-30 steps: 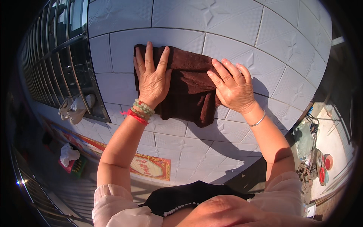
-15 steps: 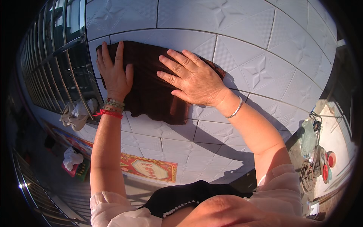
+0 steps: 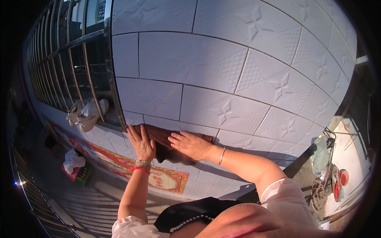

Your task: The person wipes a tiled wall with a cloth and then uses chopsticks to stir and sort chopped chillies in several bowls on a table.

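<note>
Left hand lies flat and spread, fingers pointing up, palm pressed onto the left part of a dark brown cloth held against a pale tiled wall; it grips nothing, only presses. Right hand, just to the right of the left hand and near it without touching, is likewise open and flat on the cloth, its fingers pointing left toward the other hand. The cloth sits beneath and between both palms, low on the wall, its lower edge hanging a little below the right hand. On the left wrist, just below the hand, a beaded bracelet with a red band; on the right wrist, a thin silver bangle. The wall tiles above both hands carry embossed star patterns. Up and to the left of the left hand stands a barred window grille, with pale gloves tucked at its lower bars. Below the left forearm runs a red and yellow banner along the wall base. Far to the right of the right arm, buckets and basins stand on sunlit ground
</note>
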The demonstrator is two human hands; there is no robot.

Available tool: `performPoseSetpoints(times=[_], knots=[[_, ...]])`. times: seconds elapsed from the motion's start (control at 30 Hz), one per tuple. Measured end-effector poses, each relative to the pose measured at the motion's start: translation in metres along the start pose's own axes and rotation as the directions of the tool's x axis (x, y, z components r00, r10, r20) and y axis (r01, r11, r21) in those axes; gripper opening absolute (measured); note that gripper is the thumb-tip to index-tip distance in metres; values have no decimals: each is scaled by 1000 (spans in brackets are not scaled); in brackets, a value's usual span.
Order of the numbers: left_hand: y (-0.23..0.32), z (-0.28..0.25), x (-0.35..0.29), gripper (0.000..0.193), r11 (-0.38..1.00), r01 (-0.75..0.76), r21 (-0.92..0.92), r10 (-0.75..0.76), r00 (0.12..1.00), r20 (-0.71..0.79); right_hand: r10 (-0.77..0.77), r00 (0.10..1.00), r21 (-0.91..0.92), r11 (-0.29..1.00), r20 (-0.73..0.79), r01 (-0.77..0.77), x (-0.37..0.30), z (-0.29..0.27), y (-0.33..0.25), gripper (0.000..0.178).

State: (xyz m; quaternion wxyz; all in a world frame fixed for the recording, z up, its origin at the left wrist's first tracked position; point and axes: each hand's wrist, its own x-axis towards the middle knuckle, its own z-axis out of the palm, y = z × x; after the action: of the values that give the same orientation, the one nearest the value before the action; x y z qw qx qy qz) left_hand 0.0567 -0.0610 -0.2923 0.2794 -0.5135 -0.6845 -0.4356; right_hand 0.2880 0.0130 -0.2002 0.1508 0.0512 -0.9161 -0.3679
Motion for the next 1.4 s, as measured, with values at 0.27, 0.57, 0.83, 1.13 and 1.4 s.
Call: performPoseSetpoints(times=[0.27,0.57,0.83,1.13,1.4], knots=[[24,33,-105,81,956,232,-182,-193,958,210,-72,997,24,997,-39,73,-59,37,-50,38],[97,1,14,72,986,-58,-157,47,996,-70,81,987,-112,989,-138,-97,-79,-80,41,31],[251,-82,237,64,777,-545,-315,276,745,-608,195,861,-632,606,-469,-482,-113,-232,178,27],[300,-46,170,57,803,-595,-32,544,753,-371,518,815,-141,815,-260,-562,-169,-182,120,58],[247,2,68,62,798,-602,-13,594,790,-151,526,839,-72,840,-142,-538,-200,-98,34,55]])
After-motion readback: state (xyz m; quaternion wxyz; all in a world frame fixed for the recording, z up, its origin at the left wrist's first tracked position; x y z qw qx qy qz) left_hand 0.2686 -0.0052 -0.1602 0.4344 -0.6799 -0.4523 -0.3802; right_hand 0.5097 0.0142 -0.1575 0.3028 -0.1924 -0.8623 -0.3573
